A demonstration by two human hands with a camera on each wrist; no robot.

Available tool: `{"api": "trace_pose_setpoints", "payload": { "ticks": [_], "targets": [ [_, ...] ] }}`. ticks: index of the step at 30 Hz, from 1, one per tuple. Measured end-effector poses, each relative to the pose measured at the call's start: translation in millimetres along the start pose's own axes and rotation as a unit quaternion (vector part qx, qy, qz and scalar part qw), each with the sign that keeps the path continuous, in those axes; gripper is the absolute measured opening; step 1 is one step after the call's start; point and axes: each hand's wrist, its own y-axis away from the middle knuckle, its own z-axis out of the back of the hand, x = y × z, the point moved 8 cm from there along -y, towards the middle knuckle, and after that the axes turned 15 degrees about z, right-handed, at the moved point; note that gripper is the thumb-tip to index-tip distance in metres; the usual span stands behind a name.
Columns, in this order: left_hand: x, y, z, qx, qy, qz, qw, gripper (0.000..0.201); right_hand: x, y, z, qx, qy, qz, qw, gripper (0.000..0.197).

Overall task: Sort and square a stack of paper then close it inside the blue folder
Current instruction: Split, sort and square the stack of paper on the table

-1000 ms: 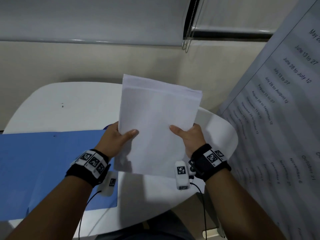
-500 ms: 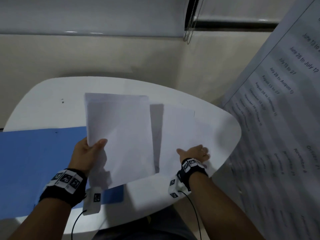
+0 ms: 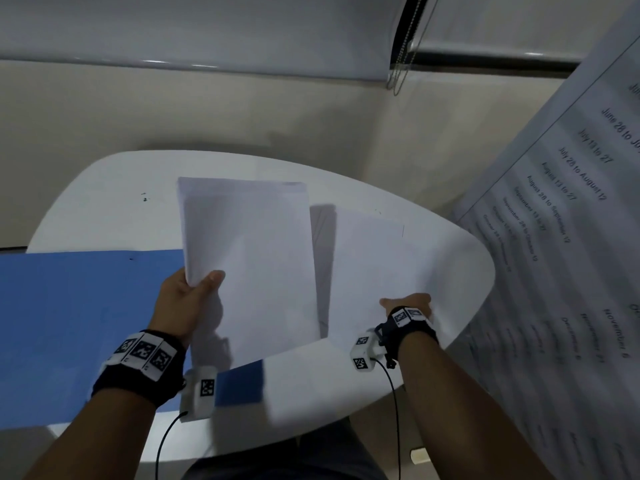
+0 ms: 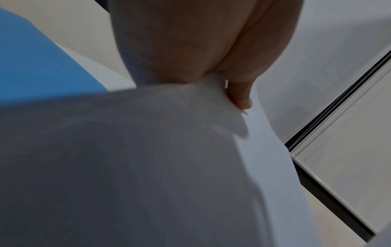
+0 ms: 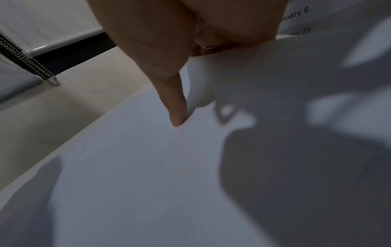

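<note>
Paper stack lifted in left hand, single sheet under right hand

Left hand [image 3: 180,299] pinches the thick stack of plain white paper sheets [image 3: 249,265] at its lower left corner, the thumb on the top face and the other fingers hidden behind. The stack is raised off the table and tilted, its top edges slightly uneven. In the left wrist view the thumb [image 4: 239,93] presses on the paper edge, and the rest is blurred.

The right hand [image 3: 408,304] holds the near edge of a separate white sheet [image 3: 374,258], which lies flat on the white rounded table [image 3: 104,202]. In the right wrist view the thumb [image 5: 175,107] points straight down onto the sheet, and the paper edge curls up against the other fingers; how far these are bent I cannot tell.

The flat blue card folder [image 3: 69,323] lies open on the left part of the table, partly under the stack and cut off by the frame. A large printed schedule with dates [image 3: 571,237] stands at the right, its text blurred.
</note>
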Motion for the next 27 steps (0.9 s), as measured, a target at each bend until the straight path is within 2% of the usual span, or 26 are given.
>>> {"api": "trace_pose_setpoints", "payload": {
  "ticks": [2,6,8,12,14,16,18,22,27],
  "targets": [
    [0.5,-1.1,-0.6,0.001,0.001,0.002,1.000,0.018,5.3,5.9,2.8,-0.009,0.019,0.005,1.000,0.091],
    [-2.0,-0.2,-1.3,0.000,0.012,0.000,1.000,0.015,16.2,13.9,-9.4,0.035,0.090,0.020,0.995,0.108],
    [-3.5,0.1,-0.3,-0.004,0.012,-0.001,1.000,0.015,17.0,9.4,-13.1,0.026,0.056,0.029,0.998,0.099],
    [-4.5,-0.9,1.3,-0.009,0.018,0.002,1.000,0.016,17.0,6.2,-4.7,-0.016,-0.121,0.065,0.990,0.076],
    [-5.5,-0.3,0.5,-0.012,0.021,0.003,1.000,0.015,12.2,8.5,-2.6,-0.010,-0.152,0.060,0.986,0.066],
    [-5.7,0.4,-1.2,-0.011,0.030,0.006,0.999,0.013,8.8,10.6,1.9,-0.027,-0.176,0.050,0.983,0.043],
    [-4.5,0.9,-2.0,-0.016,0.034,0.011,0.999,0.015,13.1,9.7,11.8,-0.048,-0.160,0.093,0.982,0.027],
    [-1.7,0.9,-7.9,-0.019,0.049,0.021,0.998,0.013,18.2,1.9,40.1,-0.068,-0.120,0.158,0.978,0.035],
    [2.1,0.6,-31.3,-0.003,0.054,0.034,0.998,0.016,27.9,-1.2,85.0,-0.094,-0.071,0.246,0.962,0.020]
  ]
}}
